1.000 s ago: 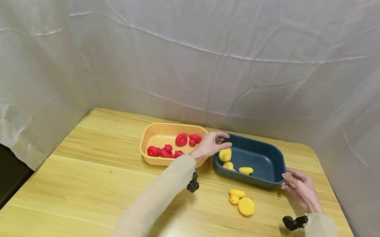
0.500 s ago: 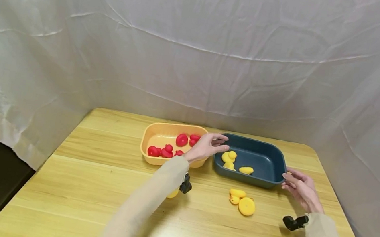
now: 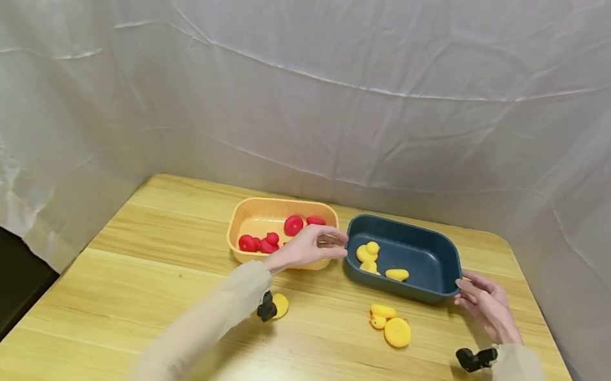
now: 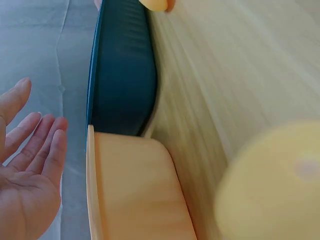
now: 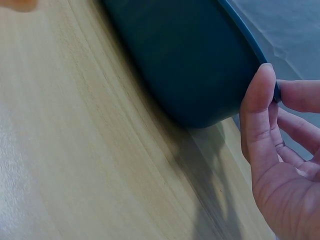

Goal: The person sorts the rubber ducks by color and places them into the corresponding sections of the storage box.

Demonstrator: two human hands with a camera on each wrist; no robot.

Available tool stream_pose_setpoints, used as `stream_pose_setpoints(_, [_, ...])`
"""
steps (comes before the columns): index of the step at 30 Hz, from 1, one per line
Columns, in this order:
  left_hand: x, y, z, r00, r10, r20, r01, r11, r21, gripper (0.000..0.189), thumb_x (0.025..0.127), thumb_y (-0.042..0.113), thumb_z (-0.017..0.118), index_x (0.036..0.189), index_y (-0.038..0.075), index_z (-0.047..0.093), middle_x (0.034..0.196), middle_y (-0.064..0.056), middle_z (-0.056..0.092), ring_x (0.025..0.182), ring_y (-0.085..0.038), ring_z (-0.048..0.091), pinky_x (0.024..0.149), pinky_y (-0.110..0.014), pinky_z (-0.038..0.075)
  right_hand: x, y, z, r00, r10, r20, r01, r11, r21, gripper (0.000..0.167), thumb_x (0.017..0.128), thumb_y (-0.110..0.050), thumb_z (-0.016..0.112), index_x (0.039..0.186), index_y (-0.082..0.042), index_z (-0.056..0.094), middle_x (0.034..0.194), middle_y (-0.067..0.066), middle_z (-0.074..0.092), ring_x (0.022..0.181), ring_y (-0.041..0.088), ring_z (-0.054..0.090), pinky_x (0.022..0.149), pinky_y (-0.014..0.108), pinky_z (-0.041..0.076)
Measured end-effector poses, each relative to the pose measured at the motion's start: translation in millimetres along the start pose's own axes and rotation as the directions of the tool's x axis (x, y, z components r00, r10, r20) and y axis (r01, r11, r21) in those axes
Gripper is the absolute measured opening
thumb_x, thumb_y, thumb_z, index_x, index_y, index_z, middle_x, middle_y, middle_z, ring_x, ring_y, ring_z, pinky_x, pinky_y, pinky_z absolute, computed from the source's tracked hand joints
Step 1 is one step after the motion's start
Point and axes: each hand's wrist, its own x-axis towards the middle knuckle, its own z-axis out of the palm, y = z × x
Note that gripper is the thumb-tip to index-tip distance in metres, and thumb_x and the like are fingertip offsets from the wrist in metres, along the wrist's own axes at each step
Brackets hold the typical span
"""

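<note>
My left hand (image 3: 306, 248) is over the right part of the orange plastic tub (image 3: 239, 223), its fingers extended toward the blue tub. In the left wrist view its palm and loosely spread fingers (image 4: 32, 155) show nothing held. Red rubber ducks (image 3: 268, 244) lie inside the orange tub, some partly hidden by this hand. Beside it stands the dark blue tub (image 3: 414, 290), with several yellow rubber ducks (image 3: 368, 251) at its left end. At that tub's right end, my right hand (image 3: 488, 310) pinches the rim between thumb (image 5: 260, 100) and fingers.
More yellow rubber ducks (image 3: 389, 324) lie on the wooden table (image 3: 338, 377) in front of the blue tub. Another yellow toy (image 3: 280, 305) sits beside the left wrist's black camera (image 3: 267, 307). A grey-white curtain (image 3: 320, 88) hangs behind the table.
My left hand lets go of a yellow duck inside the blue tub and draws back left over the orange tub. The duck now rests in the blue tub. My right hand stays at the rim.
</note>
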Motion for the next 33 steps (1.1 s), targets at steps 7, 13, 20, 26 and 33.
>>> stream_pose_setpoints(7, [-22.8, -5.4, -11.9, 0.999, 0.032, 0.019, -0.032, 0.999, 0.015, 0.040, 0.092, 0.012, 0.074, 0.126, -0.005, 0.064, 0.125, -0.021, 0.069, 0.117, -0.031, 0.068, 0.104, -0.036, 0.056, 1.6, 1, 0, 1.000, -0.007, 0.006, 0.008, 1.000, -0.015, 0.025, 0.101, -0.001, 0.056, 0.110, -0.018, 0.071, 0.088, -0.001, 0.072, 0.073, 0.010, 0.069, 0.067, 0.021, 0.061])
stream_pose_setpoints(13, [-41.1, -13.7, -21.8, 0.998, 0.014, 0.055, -0.015, 1.000, 0.011, 0.041, 0.093, 0.012, 0.073, 0.128, -0.005, 0.063, 0.128, -0.023, 0.067, 0.118, -0.031, 0.067, 0.105, -0.036, 0.055, 1.0, 1, 0, 1.000, -0.006, -0.001, 0.006, 1.000, -0.017, 0.025, 0.101, -0.001, 0.056, 0.110, -0.019, 0.071, 0.088, -0.001, 0.071, 0.073, 0.010, 0.068, 0.066, 0.021, 0.061])
stream_pose_setpoints(20, [-63.6, -20.2, -29.5, 0.994, 0.025, 0.102, -0.024, 1.000, -0.014, 0.044, 0.094, 0.011, 0.071, 0.131, -0.008, 0.059, 0.131, -0.028, 0.064, 0.119, -0.036, 0.065, 0.106, -0.038, 0.054, 0.6, 1, 0, 1.000, 0.000, -0.011, 0.000, 1.000, -0.012, 0.026, 0.101, -0.001, 0.056, 0.109, -0.019, 0.073, 0.086, -0.002, 0.071, 0.072, 0.010, 0.068, 0.065, 0.021, 0.061])
stream_pose_setpoints(26, [-80.6, -25.0, -36.6, 0.990, 0.006, 0.141, -0.005, 1.000, -0.008, 0.045, 0.092, 0.012, 0.074, 0.131, -0.007, 0.060, 0.133, -0.027, 0.063, 0.123, -0.040, 0.063, 0.111, -0.047, 0.050, 0.8, 1, 0, 1.000, -0.002, -0.011, 0.002, 1.000, -0.003, 0.026, 0.101, -0.001, 0.056, 0.109, -0.019, 0.072, 0.087, -0.001, 0.071, 0.072, 0.010, 0.068, 0.066, 0.022, 0.061])
stream_pose_setpoints(33, [-97.0, -32.1, -45.2, 0.981, -0.037, 0.191, 0.031, 0.999, 0.037, 0.052, 0.090, 0.019, 0.077, 0.133, -0.006, 0.059, 0.132, -0.025, 0.065, 0.125, -0.038, 0.063, 0.111, -0.054, 0.047, 1.0, 1, 0, 1.000, -0.002, -0.004, 0.002, 1.000, -0.002, 0.026, 0.101, -0.001, 0.056, 0.109, -0.019, 0.073, 0.087, -0.001, 0.072, 0.072, 0.010, 0.069, 0.066, 0.021, 0.061])
